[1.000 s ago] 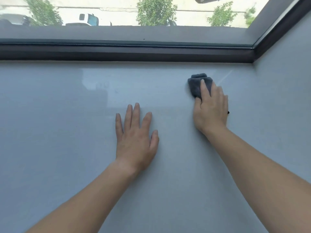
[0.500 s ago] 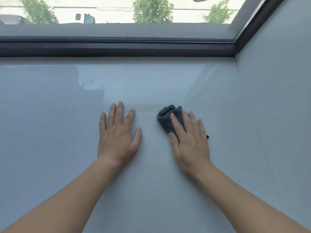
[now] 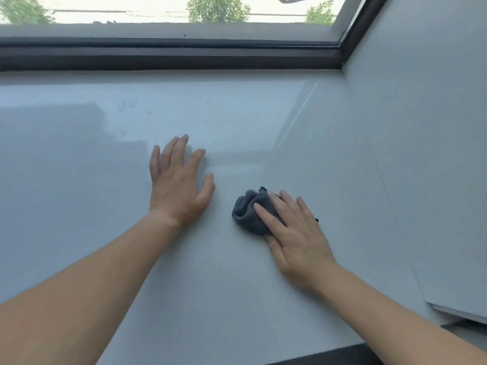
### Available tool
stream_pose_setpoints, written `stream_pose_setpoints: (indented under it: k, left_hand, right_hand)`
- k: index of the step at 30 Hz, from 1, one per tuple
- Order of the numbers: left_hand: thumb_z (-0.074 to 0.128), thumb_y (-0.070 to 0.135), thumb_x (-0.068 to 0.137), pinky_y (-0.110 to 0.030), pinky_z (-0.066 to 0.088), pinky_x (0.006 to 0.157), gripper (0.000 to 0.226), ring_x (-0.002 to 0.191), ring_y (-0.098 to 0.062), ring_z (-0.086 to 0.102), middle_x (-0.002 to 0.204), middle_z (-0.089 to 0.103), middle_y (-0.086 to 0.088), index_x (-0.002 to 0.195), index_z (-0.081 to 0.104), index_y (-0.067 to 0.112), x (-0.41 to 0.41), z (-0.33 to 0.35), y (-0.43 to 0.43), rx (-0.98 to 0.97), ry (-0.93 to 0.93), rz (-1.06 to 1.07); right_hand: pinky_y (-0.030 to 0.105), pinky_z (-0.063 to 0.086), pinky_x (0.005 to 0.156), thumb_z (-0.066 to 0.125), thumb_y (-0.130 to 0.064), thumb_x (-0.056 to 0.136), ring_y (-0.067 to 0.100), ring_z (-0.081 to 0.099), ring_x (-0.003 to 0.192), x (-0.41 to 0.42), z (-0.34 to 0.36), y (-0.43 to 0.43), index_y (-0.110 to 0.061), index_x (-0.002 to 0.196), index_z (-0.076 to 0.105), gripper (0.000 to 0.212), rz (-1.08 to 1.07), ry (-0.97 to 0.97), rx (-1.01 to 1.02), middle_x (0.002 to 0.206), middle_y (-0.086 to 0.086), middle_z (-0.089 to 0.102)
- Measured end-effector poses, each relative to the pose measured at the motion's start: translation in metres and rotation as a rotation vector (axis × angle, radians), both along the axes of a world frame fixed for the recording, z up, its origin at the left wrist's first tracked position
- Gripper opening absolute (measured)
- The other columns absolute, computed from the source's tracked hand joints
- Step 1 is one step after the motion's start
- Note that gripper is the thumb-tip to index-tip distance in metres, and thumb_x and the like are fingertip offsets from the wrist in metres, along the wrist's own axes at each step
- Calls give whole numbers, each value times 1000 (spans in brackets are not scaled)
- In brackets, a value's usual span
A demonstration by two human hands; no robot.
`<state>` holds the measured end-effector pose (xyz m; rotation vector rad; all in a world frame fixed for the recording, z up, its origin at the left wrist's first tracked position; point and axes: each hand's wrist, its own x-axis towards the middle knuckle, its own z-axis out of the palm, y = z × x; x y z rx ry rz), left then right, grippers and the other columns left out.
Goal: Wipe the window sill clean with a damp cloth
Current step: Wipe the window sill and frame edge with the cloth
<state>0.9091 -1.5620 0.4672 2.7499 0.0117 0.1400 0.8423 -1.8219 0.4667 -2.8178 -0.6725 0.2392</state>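
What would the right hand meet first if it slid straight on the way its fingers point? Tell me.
The right hand presses the cloth. Ahead lies bare sill, then the dark window frame. In passing, the cloth's edge might graze the thumb of the left hand.

Smooth and glossy across the pale grey-blue window sill, stone or laminate impossible to tell, shiniest toward the far edge with soft reflections. Soft, napped and matt in the crumpled dark grey cloth near the sill's middle. Along the far edge a dark brown window frame, smooth with low sheen, metal or plastic unclear, under a clear glass pane; at the right edge a pale grey side wall, flat and matt.
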Motion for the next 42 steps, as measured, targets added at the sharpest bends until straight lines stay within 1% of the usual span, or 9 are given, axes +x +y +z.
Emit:
stream_pose_setpoints:
  k: [5, 11, 13, 17, 23, 29, 34, 39, 42]
  left_hand:
    - [37, 42, 90, -50, 3, 121, 49, 145, -27, 28, 153, 38, -11, 129, 55, 18, -45, 10, -21, -30, 13, -47]
    - [29, 45, 93, -48, -2, 122, 57, 151, -22, 11, 162, 25, -8, 141, 47, 22, -110, 3, -39, 19, 139, -114]
    - [28, 46, 92, -49, -2, 122, 59, 152, -23, 9, 163, 21, -9, 144, 44, 21, -125, 2, -43, 38, 152, -154]
    - [26, 48, 92, -51, -4, 121, 63, 153, -24, 3, 164, 15, -10, 148, 40, 21, -144, -1, -54, 65, 173, -179]
    - [29, 47, 90, -56, -6, 120, 60, 152, -26, 5, 163, 19, -11, 142, 40, 19, -143, -2, -69, 46, 187, -92]
    - [34, 42, 91, -58, -5, 119, 54, 151, -27, 5, 161, 19, -13, 138, 40, 16, -141, 0, -76, 28, 183, -38]
    - [42, 33, 96, -50, -8, 121, 46, 153, -24, 3, 164, 16, -7, 139, 40, 16, -127, 3, -89, 29, 144, -80]
    - [36, 36, 99, -43, -10, 122, 57, 153, -17, -5, 167, 5, -1, 153, 25, 22, -94, 2, -101, -6, 174, -61]
    - [31, 39, 99, -42, -10, 122, 61, 152, -15, -9, 167, 1, 0, 156, 18, 21, -89, -2, -103, 47, 193, -22]
  right_hand:
    - [45, 4, 123, 23, -35, 96, 28, 11, 151, -18, 2, -6, -28, 155, 25, 59, -495, -22, 30, 163, 4, 19]
    - [50, 13, 121, 45, -27, 92, 28, 15, 151, -113, 1, -14, -28, 151, 32, 61, -3, 3, 19, 163, 5, 23]
    - [48, 11, 122, 42, -29, 93, 27, 15, 151, -111, -1, -35, -28, 152, 32, 60, -90, -6, 1, 163, 3, 23]
    - [48, 9, 123, 31, -31, 96, 29, 14, 151, -122, 2, -27, -26, 154, 27, 59, -498, -24, 34, 163, 6, 22]
    - [50, 14, 122, 46, -28, 93, 29, 16, 151, -161, -2, -44, -28, 152, 32, 60, -12, -10, 7, 162, 5, 25]
    - [47, 6, 123, 27, -32, 96, 27, 11, 152, -148, -3, -80, -27, 154, 25, 59, -605, -29, -11, 164, 5, 19]
    - [49, 10, 123, 35, -31, 96, 25, 12, 152, -151, -5, -91, -28, 154, 28, 59, -181, 8, 4, 164, 2, 20]
    - [47, 4, 123, 23, -37, 96, 28, 7, 152, -80, -5, -104, -29, 156, 17, 61, -645, -14, -11, 165, 4, 14]
    - [48, 3, 123, 28, -34, 97, 29, 7, 152, -87, -6, -76, -28, 156, 19, 60, -403, -32, -10, 165, 6, 14]
